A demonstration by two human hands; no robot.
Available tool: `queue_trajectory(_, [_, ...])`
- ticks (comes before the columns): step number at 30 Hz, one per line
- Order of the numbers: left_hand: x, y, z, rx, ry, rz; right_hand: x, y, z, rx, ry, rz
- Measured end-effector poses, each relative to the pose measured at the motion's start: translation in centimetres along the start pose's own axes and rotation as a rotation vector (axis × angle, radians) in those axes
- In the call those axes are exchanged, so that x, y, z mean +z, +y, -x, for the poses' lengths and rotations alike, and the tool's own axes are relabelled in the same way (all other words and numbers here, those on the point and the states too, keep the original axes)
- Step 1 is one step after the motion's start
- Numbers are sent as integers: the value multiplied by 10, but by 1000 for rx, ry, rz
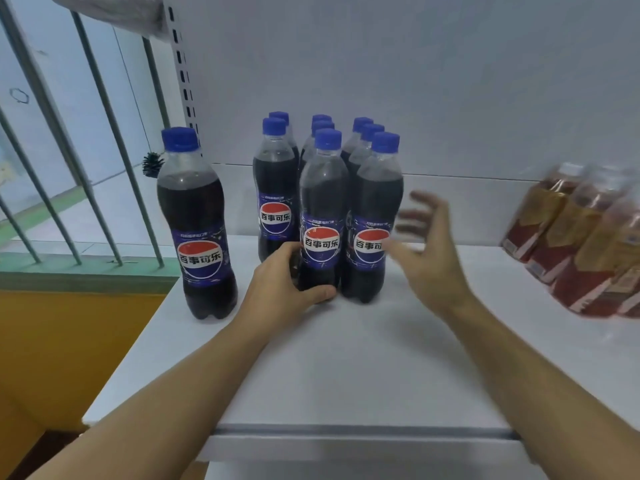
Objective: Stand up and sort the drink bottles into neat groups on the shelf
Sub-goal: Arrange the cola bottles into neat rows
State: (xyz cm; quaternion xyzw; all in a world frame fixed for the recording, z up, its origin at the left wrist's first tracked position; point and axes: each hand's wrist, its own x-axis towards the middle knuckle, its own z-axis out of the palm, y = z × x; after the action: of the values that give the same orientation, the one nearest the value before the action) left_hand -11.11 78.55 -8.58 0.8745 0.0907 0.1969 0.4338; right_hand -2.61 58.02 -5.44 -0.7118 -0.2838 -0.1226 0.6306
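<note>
Head view showed us a white shelf (346, 358) carrying cola bottles with blue caps. We counted eight in a tight cluster (325, 188), set in three rows running back toward the rear panel, all upright. A ninth bottle (197, 223) stood upright by itself near the shelf's left edge, apart from the cluster. Our left hand (284, 285) gripped the base of the front middle bottle (320, 220), thumb curled across its front and fingers wrapped behind it. Our right hand (426, 251) hung just right of the front right bottle (374, 220), fingers spread and loosely bent, holding nothing; blur hid whether the fingertips touched it. Red-and-gold tea bottles (581, 244) leaned at the right edge, blurred.
</note>
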Motion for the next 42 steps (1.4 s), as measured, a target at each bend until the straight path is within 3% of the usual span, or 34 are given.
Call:
queue_trajectory(2, [1,-1,1,4,3,12,3,22,12,186,-204,-6])
queue_trajectory(4, [2,-2,1,9,6,21,6,31,16,227,-285,1])
queue_trajectory(13, [5,-7,0,34,31,22,11,32,22,170,-171,122])
queue_trajectory(28, [2,4,4,-8,-13,-15,12,30,24,181,-229,151])
queue_trajectory(31, [-9,11,16,-30,-77,-127,6,14,24,28,20,216])
queue_trajectory(34, [-32,16,40,-22,-160,-383,10,-23,22,-341,226,354])
queue_trajectory(38, [-70,14,73,-51,-136,-443,51,-92,8,-520,-18,352])
queue_trajectory(42, [-99,-5,87,-93,156,-331,100,-149,-22,-544,-247,351])
